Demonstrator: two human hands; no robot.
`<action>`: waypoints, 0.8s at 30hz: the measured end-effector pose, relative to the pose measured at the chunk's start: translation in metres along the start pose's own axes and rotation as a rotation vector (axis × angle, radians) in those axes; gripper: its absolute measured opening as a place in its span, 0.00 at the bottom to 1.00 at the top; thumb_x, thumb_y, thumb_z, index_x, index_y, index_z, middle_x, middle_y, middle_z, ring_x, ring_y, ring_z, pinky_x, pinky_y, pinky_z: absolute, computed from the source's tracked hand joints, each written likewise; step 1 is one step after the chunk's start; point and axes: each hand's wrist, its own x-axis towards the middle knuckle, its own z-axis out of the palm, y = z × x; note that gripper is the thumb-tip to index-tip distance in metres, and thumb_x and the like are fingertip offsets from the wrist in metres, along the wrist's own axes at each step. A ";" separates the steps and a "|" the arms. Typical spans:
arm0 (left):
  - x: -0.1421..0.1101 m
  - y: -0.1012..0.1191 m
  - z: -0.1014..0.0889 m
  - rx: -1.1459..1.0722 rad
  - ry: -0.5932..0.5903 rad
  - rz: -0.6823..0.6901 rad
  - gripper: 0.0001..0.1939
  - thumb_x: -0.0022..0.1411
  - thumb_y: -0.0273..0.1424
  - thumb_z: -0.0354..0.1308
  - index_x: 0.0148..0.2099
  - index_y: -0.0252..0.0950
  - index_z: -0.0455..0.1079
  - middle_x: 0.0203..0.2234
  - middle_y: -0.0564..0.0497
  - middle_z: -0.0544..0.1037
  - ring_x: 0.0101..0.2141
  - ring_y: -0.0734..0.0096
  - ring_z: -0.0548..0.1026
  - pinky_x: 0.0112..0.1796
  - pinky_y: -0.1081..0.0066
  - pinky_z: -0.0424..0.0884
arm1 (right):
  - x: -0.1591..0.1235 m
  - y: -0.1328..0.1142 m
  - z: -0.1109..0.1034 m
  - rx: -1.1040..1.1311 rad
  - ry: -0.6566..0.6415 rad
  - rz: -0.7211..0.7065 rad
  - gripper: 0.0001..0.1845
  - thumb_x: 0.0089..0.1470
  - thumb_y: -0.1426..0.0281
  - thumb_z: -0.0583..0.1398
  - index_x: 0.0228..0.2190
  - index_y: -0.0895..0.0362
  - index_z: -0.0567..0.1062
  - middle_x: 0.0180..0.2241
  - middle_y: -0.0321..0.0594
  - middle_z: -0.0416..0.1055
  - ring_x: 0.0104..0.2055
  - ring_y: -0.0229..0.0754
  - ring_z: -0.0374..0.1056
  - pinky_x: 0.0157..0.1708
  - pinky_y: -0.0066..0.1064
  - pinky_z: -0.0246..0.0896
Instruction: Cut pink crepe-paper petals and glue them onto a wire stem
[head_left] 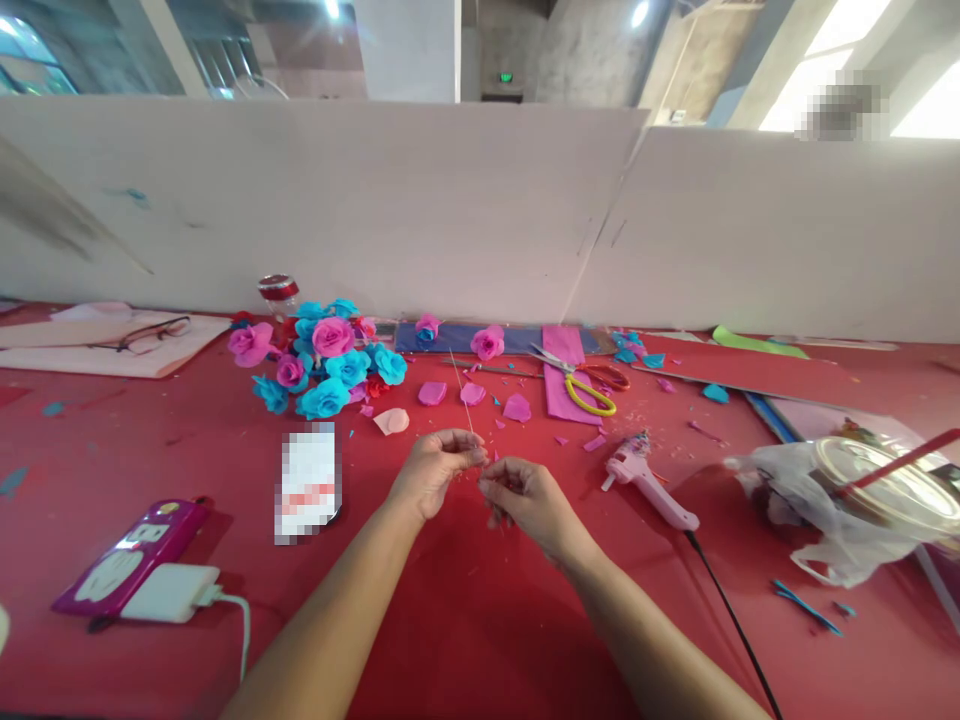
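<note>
Over the red table, my left hand (439, 470) pinches a thin pale wire (462, 392) that slants up and away from its fingertips. Close beside it on the right, my right hand (529, 500) has thumb and fingers pressed together; whatever sits between them is too small to make out. Past my fingertips lie loose pink paper petals (517, 407) and a pale peach petal (391, 421). Farther back rest a pink paper rose (487, 342) and a smaller pink and blue flower (427, 328).
Left stand a bunch of paper flowers (347, 368), a phone-like white item (306, 480), a purple power strip (135, 555) and eyeglasses (154, 335). Right lie scissors (590, 395) on pink crepe paper (564, 350), a corded pink glue gun (652, 485) and a plastic bag (799, 510).
</note>
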 end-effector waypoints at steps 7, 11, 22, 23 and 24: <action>0.006 0.004 -0.007 -0.076 0.081 0.032 0.10 0.36 0.21 0.70 0.26 0.29 0.75 0.23 0.50 0.78 0.25 0.72 0.77 0.33 0.74 0.71 | -0.005 0.001 0.002 -0.057 -0.151 0.078 0.06 0.45 0.71 0.60 0.26 0.57 0.65 0.18 0.27 0.66 0.17 0.33 0.67 0.18 0.23 0.51; 0.011 0.006 -0.015 -0.140 0.125 0.034 0.07 0.39 0.18 0.67 0.26 0.28 0.76 0.22 0.48 0.78 0.25 0.72 0.77 0.33 0.73 0.72 | -0.008 0.001 0.002 -0.120 -0.214 0.127 0.06 0.47 0.73 0.59 0.27 0.56 0.64 0.17 0.26 0.66 0.17 0.32 0.66 0.17 0.23 0.52; 0.023 0.011 -0.033 -0.266 0.218 0.051 0.09 0.47 0.12 0.60 0.27 0.29 0.75 0.22 0.50 0.77 0.26 0.75 0.76 0.34 0.72 0.73 | -0.016 0.008 -0.001 -0.232 -0.356 0.171 0.06 0.48 0.73 0.59 0.27 0.56 0.64 0.18 0.28 0.67 0.17 0.32 0.67 0.17 0.22 0.55; 0.024 0.012 -0.034 -0.276 0.222 0.052 0.10 0.47 0.12 0.59 0.28 0.30 0.75 0.23 0.50 0.78 0.26 0.75 0.76 0.34 0.73 0.73 | -0.016 0.008 -0.001 -0.231 -0.364 0.177 0.06 0.48 0.73 0.59 0.27 0.56 0.64 0.18 0.28 0.67 0.17 0.33 0.67 0.17 0.22 0.55; 0.024 0.012 -0.036 -0.286 0.227 0.052 0.10 0.48 0.12 0.59 0.29 0.30 0.75 0.23 0.50 0.78 0.27 0.75 0.76 0.35 0.73 0.72 | -0.016 0.007 0.000 -0.226 -0.370 0.187 0.07 0.48 0.72 0.59 0.27 0.56 0.63 0.18 0.28 0.67 0.17 0.33 0.67 0.17 0.22 0.55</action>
